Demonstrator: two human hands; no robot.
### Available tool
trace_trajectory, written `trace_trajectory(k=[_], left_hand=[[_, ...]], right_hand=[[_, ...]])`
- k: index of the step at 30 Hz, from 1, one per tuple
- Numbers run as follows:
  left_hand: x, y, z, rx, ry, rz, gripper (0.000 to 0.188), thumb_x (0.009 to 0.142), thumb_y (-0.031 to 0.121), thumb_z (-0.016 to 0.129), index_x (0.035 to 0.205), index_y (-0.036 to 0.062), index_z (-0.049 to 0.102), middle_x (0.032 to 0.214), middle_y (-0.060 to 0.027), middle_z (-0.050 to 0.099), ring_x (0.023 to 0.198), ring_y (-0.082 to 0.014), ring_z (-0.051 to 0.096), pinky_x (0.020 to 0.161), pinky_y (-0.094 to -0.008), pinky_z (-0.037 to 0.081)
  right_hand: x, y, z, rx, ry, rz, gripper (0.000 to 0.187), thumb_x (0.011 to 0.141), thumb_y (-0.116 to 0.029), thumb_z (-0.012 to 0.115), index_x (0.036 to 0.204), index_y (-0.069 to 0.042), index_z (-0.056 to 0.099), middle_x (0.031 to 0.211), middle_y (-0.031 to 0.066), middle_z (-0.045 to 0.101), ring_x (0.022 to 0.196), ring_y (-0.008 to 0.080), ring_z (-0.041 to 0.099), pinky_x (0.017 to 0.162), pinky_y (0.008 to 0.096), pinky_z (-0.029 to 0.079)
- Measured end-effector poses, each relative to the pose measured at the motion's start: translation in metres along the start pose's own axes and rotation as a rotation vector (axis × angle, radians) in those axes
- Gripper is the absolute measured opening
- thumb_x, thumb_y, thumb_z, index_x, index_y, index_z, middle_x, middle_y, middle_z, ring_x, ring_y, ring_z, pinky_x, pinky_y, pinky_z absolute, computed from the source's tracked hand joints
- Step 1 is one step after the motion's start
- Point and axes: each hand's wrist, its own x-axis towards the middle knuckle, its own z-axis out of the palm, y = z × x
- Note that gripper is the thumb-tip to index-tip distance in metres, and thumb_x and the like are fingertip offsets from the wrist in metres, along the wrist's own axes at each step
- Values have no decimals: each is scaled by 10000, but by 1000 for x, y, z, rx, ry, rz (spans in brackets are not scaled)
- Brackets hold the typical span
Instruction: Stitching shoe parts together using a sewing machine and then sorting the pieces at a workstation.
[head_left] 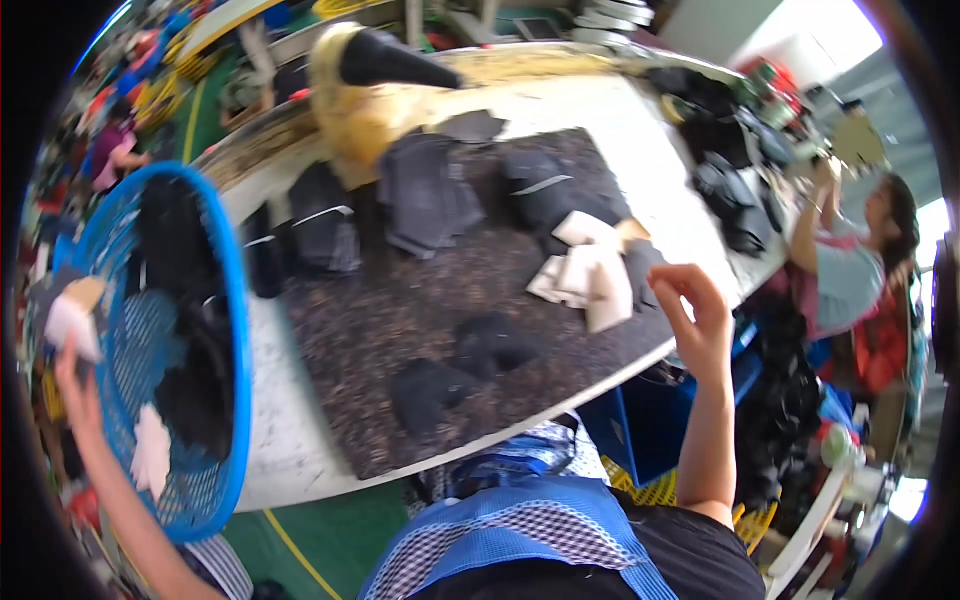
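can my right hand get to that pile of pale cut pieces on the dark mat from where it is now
Probably yes. The right hand hangs raised and empty at the table's near edge, just beside the pale cut pieces on the dark mat. Nothing stands between them; the dark fabric pieces lie off to the side.

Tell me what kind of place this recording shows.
Probably a garment or footwear workshop: stacks of dark cut fabric pieces on a white worktable, a blue mesh basket of more pieces by the left hand, and another worker nearby.
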Motion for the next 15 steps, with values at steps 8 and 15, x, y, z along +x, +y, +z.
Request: trace_trajectory(k=[8, 15], left_hand=[[-279, 135, 404, -323, -959, 146, 453, 944, 111, 729, 1360, 29, 571, 1244, -71, 678, 1129, -181, 659, 1020, -363, 514], [-378, 126, 552, -480, -1227, -203, 492, 956, 207, 766, 1340, -31, 573, 1294, -95, 660, 1217, -184, 621, 1094, -347, 454]], right_hand=[[30, -14, 10, 578, -204, 81, 537, 1006, -315, 690, 1432, -30, 533, 1269, 170, 666, 1150, 223, 649, 1014, 362, 518], [77, 2, 47, 711, -339, 105, 464, 1000, -145, 694, 1392, 18, 506, 1150, 110, 704, 1065, 133, 654, 937, 286, 530]])
